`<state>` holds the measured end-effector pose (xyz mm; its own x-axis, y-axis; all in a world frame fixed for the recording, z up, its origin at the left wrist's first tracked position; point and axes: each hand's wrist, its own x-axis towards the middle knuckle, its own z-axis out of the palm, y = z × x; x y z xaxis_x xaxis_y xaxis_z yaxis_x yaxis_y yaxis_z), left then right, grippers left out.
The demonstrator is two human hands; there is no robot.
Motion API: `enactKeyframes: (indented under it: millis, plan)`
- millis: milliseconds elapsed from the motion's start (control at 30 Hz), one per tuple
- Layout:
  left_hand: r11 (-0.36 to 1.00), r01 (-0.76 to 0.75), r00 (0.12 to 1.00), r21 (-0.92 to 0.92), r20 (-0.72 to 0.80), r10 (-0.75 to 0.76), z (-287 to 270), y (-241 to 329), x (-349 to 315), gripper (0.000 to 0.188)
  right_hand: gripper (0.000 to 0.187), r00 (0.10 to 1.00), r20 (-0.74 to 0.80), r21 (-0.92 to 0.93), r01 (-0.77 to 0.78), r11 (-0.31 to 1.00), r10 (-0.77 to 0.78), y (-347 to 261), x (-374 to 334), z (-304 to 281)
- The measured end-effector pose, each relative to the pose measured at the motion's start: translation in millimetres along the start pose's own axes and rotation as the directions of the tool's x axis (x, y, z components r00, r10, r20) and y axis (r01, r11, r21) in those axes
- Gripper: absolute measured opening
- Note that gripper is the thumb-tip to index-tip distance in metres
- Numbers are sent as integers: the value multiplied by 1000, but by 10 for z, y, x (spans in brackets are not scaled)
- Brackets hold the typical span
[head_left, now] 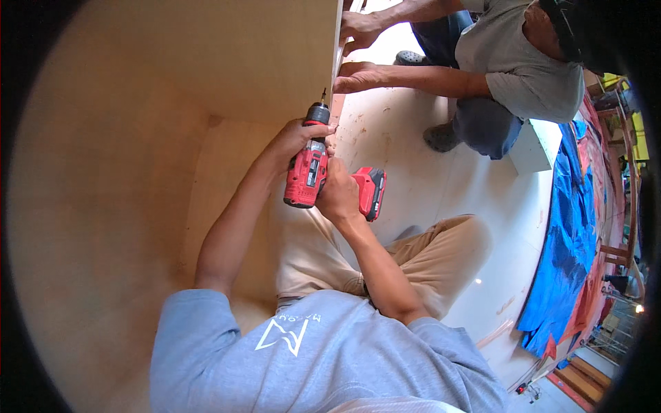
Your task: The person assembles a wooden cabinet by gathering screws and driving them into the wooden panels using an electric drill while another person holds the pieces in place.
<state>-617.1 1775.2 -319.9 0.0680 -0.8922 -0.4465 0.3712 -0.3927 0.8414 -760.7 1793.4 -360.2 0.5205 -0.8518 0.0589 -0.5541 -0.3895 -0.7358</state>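
Observation:
A red and black cordless drill (303,180) is in both my hands, its bit pointing away from me along the edge of a pale wooden panel (275,55). My right hand (339,191) wraps round its handle, with the battery sticking out to the right. Just behind the black chuck, my left hand (300,141) closes round the drill's front, its fingers partly hidden. The bit's tip shows in front of the panel; whether it touches anything, I cannot tell. Beyond it, another person's hands (358,77) rest at the panel's edge.
The co-worker (516,62) crouches at the far right on the pale floor (406,148). A wooden side wall (103,193) rises close on my left. Further right lie a blue tarp (568,241) and red sheeting. A white box (537,146) stands beside the co-worker.

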Motion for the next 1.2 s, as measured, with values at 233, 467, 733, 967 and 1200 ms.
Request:
enactKeyframes:
  millis: [233, 467, 733, 967, 1200]
  plan:
    - [999, 32, 999, 15, -17, -32, -113, -93, 131, 24, 36, 997, -22, -1, 70, 998, -70, 53, 12, 37]
    - [999, 33, 999, 2, -5, -33, -170, -163, 162, 23, 35, 999, 7, -20, 51, 998, -51, 30, 12, 31]
    - [999, 15, 1000, 31, -10, -14, -131, -169, 138, 25, 30, 998, 22, -40, 51, 998, -50, 96, 18, 84]
    - [999, 10, 1000, -43, 12, -9, -224, -298, 219, 27, 27, 999, 20, -113, 37, 993, -35, 155, 19, 162]
    - [993, -16, 996, -117, 82, 25, -305, -393, 301, 30, 31, 997, -1, -172, 74, 982, -75, 168, 22, 170]
